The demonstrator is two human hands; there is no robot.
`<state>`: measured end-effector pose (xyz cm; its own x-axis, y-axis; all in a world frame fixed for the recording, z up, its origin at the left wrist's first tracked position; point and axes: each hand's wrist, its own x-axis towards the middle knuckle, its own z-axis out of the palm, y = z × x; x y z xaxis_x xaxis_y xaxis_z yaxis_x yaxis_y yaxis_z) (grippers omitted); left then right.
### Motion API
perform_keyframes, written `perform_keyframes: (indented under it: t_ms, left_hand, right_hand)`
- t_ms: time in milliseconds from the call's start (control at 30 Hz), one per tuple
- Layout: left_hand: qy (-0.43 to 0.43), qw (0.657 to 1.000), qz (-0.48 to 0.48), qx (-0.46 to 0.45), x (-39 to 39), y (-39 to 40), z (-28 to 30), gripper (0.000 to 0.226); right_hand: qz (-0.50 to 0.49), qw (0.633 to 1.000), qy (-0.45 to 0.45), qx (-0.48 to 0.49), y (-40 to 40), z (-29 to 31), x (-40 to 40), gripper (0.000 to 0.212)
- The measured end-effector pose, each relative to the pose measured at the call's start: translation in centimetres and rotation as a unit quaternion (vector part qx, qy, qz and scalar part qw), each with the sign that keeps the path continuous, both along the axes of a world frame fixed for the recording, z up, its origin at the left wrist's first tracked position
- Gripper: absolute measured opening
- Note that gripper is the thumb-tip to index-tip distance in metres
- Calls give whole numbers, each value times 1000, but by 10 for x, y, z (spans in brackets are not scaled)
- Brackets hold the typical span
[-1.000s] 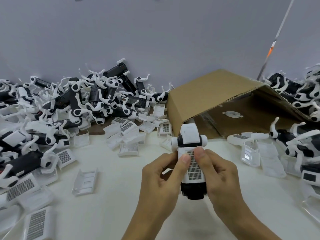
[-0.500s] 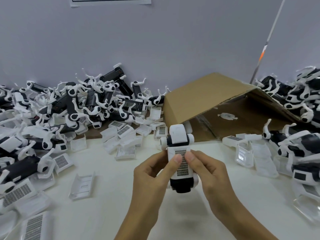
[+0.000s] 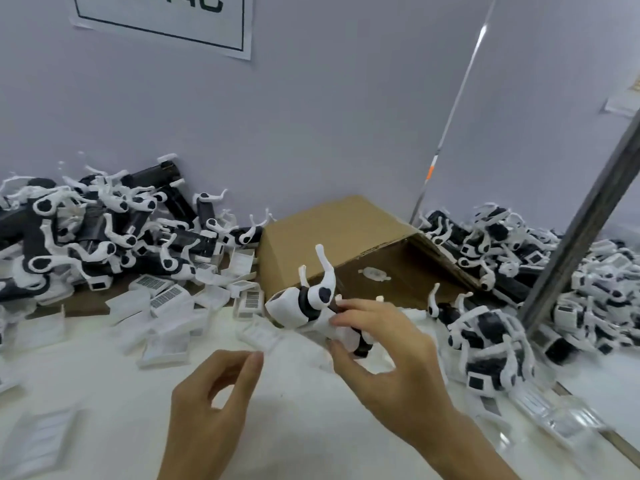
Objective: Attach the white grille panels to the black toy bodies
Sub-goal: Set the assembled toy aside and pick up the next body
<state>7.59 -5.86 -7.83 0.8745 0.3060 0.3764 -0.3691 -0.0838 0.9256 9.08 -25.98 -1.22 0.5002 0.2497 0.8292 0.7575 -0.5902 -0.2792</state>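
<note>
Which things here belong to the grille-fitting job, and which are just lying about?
Job: toy gripped by the right hand; left hand, holding nothing; loose grilles; toy pile on the left; second pile on the right.

Lying about: cardboard box; wall notice; leaning rod.

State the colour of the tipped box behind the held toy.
Plain brown cardboard box, best in the head view.

A toy assembly workbench: heaps of identical black-and-white toy bodies (image 3: 104, 237) left of the right hand (image 3: 388, 358), more (image 3: 491, 327) to its right, loose white grille panels (image 3: 166, 299) scattered on the white table (image 3: 294, 427), a cardboard box (image 3: 329, 233) behind.
</note>
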Motion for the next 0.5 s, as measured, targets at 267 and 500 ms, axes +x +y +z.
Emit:
perform_keyframes:
  t_ms: [267,500]
  left_hand:
    - [-33,996,-75,30,4,-14,1,10]
    - [-39,995,-61,74,2,-14,4,9]
  right_hand:
    - [-341,927,-113,-111,-122,163,61,21]
    - [-304,892,311,-120,-90,136,69,35]
